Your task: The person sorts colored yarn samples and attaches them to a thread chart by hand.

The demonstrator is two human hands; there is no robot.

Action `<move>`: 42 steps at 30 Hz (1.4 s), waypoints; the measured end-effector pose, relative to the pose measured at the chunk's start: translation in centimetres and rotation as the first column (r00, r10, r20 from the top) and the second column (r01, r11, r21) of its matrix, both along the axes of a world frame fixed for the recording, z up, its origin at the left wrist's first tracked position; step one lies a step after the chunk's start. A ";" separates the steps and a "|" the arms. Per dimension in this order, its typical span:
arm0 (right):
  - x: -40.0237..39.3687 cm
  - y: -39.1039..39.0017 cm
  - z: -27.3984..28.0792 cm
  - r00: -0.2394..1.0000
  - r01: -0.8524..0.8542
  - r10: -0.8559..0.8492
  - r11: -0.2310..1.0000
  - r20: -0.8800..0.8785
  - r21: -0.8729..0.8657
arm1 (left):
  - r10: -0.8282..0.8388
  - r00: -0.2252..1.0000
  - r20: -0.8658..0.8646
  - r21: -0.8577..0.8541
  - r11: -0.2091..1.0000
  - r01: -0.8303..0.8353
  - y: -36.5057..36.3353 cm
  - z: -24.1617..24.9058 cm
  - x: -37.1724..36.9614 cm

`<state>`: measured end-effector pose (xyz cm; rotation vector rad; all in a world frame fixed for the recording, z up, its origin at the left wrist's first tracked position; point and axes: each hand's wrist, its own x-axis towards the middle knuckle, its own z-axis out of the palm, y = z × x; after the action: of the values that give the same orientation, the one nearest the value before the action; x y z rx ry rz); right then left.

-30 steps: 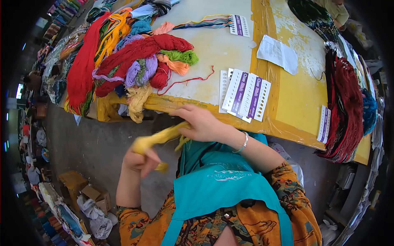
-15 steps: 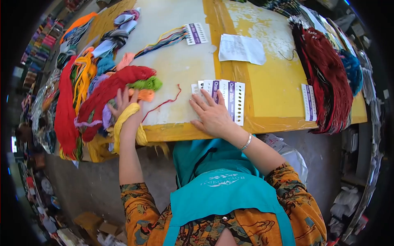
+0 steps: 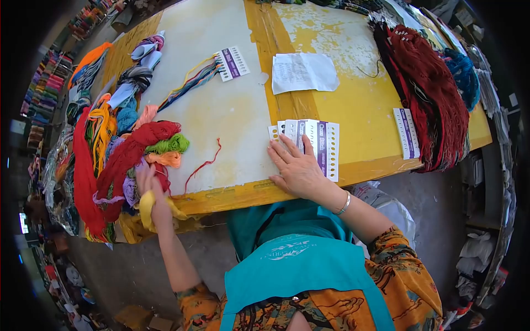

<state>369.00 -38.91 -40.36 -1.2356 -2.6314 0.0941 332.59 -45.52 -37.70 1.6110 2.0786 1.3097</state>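
My left hand (image 3: pixel 152 190) is blurred at the heap of thread on the left, by a dark red skein (image 3: pixel 132 149); its fingers are too smeared to tell what they hold. A yellow skein (image 3: pixel 146 211) lies around that wrist. Orange (image 3: pixel 164 159) and green (image 3: pixel 170 144) skeins sit beside the fingers. My right hand (image 3: pixel 299 170) lies flat with spread fingers on several punched white and purple cards (image 3: pixel 327 144) at the table's front edge. A loose red strand (image 3: pixel 204 164) curves between my hands.
Coloured threads hang from a punched card (image 3: pixel 232 63) farther back. A creased white paper (image 3: pixel 303 73) lies behind my right hand. At the right are long dark red threads (image 3: pixel 430 94) and another card (image 3: pixel 407 133). Shelves (image 3: pixel 47 83) line the far left.
The view has shifted. My left hand has moved down toward the table's front edge, away from the green and orange skeins. My right hand still rests on the cards.
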 end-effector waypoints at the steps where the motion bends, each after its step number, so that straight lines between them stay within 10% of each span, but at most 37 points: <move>1: 0.3 0.1 -0.1 1.000 -0.010 0.010 1.000 -0.011 0.000 | -0.108 0.836 0.539 0.140 0.989 0.037 -1.5 -0.4 0.9; 3: 0.6 0.0 0.0 1.000 -0.018 0.018 1.000 -0.025 -0.001 | -0.120 0.071 0.990 0.126 0.988 -0.090 -5.1 1.6 3.6; 5: 0.4 -0.1 0.8 0.999 -0.029 0.029 0.999 -0.029 -0.018 | -0.188 -0.502 0.844 0.176 0.982 -0.071 -9.0 -2.5 2.2; 10: -1.5 -2.6 3.3 0.838 -0.278 0.240 0.961 -0.490 -0.005 | 0.339 -0.535 0.774 -0.487 0.858 -0.161 -13.0 -3.1 8.9; 15: -3.6 -4.9 3.4 0.726 -0.461 0.212 0.856 -0.654 -0.234 | 0.079 -0.449 0.890 -0.075 0.997 0.027 -11.7 1.2 12.1; 17: -3.5 -4.8 3.6 0.731 -0.462 0.217 0.854 -0.647 -0.237 | -0.003 0.207 0.978 -0.030 0.987 0.156 -10.5 2.8 13.7; 18: -3.4 -4.7 3.7 0.717 -0.451 0.221 0.870 -0.661 -0.198 | -0.043 0.331 0.943 -0.029 0.977 0.210 -10.4 2.5 13.8; 20: -2.9 -4.6 4.0 0.706 -0.433 0.222 0.887 -0.672 -0.162 | -0.145 0.896 0.420 -0.151 0.962 0.226 -9.1 2.6 15.9; 21: -2.6 -4.6 4.2 0.687 -0.432 0.175 0.879 -0.705 -0.202 | -0.361 0.929 -0.080 -0.081 0.931 0.355 -7.6 3.7 16.5; 23: -2.1 -5.0 4.2 0.651 -0.430 0.085 0.860 -0.755 -0.274 | -0.406 0.897 -0.175 -0.094 0.914 0.396 -6.2 3.9 17.8; 25: -1.9 -5.4 4.9 0.556 -0.501 -0.182 0.705 -0.811 -0.502 | -0.373 0.700 0.610 0.005 0.884 0.467 -5.8 3.4 18.9; 27: -1.9 -5.7 4.4 0.405 -0.615 -0.518 0.455 -0.754 -0.644 | -0.289 0.321 0.902 0.089 0.853 0.515 -4.7 3.3 19.5; 33: -1.1 -5.1 3.9 0.273 -0.577 -0.725 0.403 -0.632 -0.711 | -0.141 -0.128 0.982 0.189 0.800 0.569 -2.0 2.3 20.3; 38: -1.1 -4.9 3.3 0.363 -0.570 -0.691 0.366 -0.625 -0.735 | -0.105 -0.210 0.972 0.211 0.782 0.586 -1.1 0.9 20.1; 42: -1.0 -4.7 3.2 0.189 -0.581 -0.820 0.351 -0.541 -0.735 | -0.111 -0.233 0.966 0.210 0.861 0.462 -0.9 0.8 20.5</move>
<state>367.96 -43.65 -37.16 -0.9388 -0.8616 1.9556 353.05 -46.41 -36.92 0.3348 0.6002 1.2458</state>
